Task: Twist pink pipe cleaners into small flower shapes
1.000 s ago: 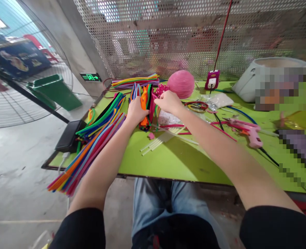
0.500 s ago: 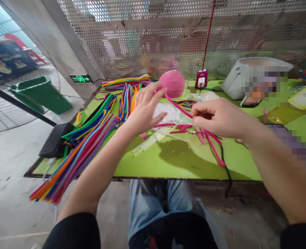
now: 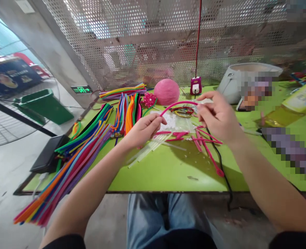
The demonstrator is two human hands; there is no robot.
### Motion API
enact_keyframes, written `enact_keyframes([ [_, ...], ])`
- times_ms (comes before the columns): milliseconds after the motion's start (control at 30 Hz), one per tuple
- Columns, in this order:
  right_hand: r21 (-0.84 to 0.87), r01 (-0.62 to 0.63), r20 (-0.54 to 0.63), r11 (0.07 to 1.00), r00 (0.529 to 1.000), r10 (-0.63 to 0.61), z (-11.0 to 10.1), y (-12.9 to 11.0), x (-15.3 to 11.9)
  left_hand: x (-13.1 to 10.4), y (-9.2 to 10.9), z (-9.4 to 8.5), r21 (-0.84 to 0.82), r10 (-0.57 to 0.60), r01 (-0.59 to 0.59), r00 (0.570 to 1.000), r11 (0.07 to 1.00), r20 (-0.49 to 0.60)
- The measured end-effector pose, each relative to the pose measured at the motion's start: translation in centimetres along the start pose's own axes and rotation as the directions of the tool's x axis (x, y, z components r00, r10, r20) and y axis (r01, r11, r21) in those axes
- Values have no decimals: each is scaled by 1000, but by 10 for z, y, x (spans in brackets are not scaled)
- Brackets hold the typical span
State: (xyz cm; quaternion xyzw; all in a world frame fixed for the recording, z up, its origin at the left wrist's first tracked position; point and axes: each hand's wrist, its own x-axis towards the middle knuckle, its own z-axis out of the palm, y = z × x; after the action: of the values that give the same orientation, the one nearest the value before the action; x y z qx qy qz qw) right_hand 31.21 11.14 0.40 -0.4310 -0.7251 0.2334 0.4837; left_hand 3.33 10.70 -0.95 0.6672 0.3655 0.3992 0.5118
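Note:
A pink pipe cleaner (image 3: 178, 103) arches above the table between my two hands. My left hand (image 3: 149, 127) pinches its left end, fingers closed. At its other end, the thumb and fingers of my right hand (image 3: 215, 116) close on the stem. Below lie several pink pipe cleaner pieces (image 3: 180, 135), one with a looped tip, and several thin translucent sticks (image 3: 153, 147). A clear plastic bag with white bits (image 3: 168, 119) is partly hidden behind my left hand. Behind it sit a pink beaded flower (image 3: 149, 100) and a ball of pink yarn (image 3: 166, 91).
Bundles of coloured pipe cleaners (image 3: 77, 169) cover the table's left side, some overhanging its edge. A black box (image 3: 50, 154) sits at the left corner. A grey bucket (image 3: 242, 81), a yellow bottle (image 3: 295, 103) and a black cable (image 3: 221, 166) are on the right.
My left hand has gone from spread fingers to a pinch on the pipe cleaner's left end. My right hand has lifted its end, and the stem now arches. The beaded flower has come into view.

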Motion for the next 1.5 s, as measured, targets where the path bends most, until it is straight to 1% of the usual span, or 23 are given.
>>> enact_keyframes([
  [100,159,-70,73,985,996,59,11,1,-4,-1,0,12,-191,-55,39,995,981,-80],
  [167,253,-131,147,959,984,96,17,1,-6,0,-3,18,-268,-51,3,983,963,-174],
  [233,287,-182,230,940,966,117,23,2,-9,1,-6,21,-308,-54,-19,972,951,-227],
  [267,254,-175,254,951,961,109,25,2,-10,1,-7,22,-313,-72,-4,970,950,-231],
  [333,80,-89,239,993,969,67,25,3,-12,1,-8,20,-260,-118,61,971,964,-207],
  [400,-122,9,207,993,978,16,23,2,-13,0,-8,16,-104,-143,128,977,986,-160],
  [467,-288,61,200,956,980,-2,19,1,-11,0,-8,13,87,-145,154,984,984,-104],
  [533,-441,143,206,886,977,-56,19,-2,-9,0,-8,12,229,-145,155,988,961,-57],
  [600,-560,318,278,765,942,-188,24,-3,-7,1,-8,14,317,-132,123,991,940,7],
  [667,-567,478,414,671,869,-270,33,-4,-6,4,-7,15,365,-95,56,991,929,90],
  [733,-529,522,502,669,828,-250,39,-3,-5,7,-7,10,382,-50,-14,986,924,156],
  [767,-517,503,509,693,831,-224,39,-1,-5,8,-7,4,393,-35,-34,985,919,169],
  [800,-510,474,499,718,843,-202,36,0,-5,9,-8,-4,441,-26,-53,985,896,170],
  [867,-506,420,470,753,867,-167,24,4,-5,9,-11,-23,620,8,-84,992,780,125],
  [900,-512,400,463,760,874,-148,16,7,-5,9,-13,-31,692,4,-115,987,713,160],
  [967,-503,377,465,778,876,-124,1,11,-6,7,-17,-40,743,-33,-231,946,628,322],
  [1033,-428,381,481,819,864,-151,-10,12,-7,6,-23,-39,772,-80,-305,906,558,416],
  [1067,-375,383,480,844,859,-176,-12,11,-8,6,-25,-36,791,-97,-324,897,518,431],
  [1167,-253,388,477,886,847,-235,-13,5,-11,6,-27,-23,844,-108,-325,908,427,405],
  [1233,-240,410,502,880,828,-249,-10,2,-14,4,-24,-17,867,-95,-252,942,430,321],
  [1300,-255,466,551,847,790,-269,-5,0,-15,0,-19,-11,849,-57,-197,965,489,257],
  [1400,-291,555,613,779,733,-294,3,0,-16,-6,-13,-1,749,6,-253,949,612,315],
  [1500,-313,576,626,755,723,-292,8,1,-15,-10,-13,8,679,1,-330,900,656,436],
])
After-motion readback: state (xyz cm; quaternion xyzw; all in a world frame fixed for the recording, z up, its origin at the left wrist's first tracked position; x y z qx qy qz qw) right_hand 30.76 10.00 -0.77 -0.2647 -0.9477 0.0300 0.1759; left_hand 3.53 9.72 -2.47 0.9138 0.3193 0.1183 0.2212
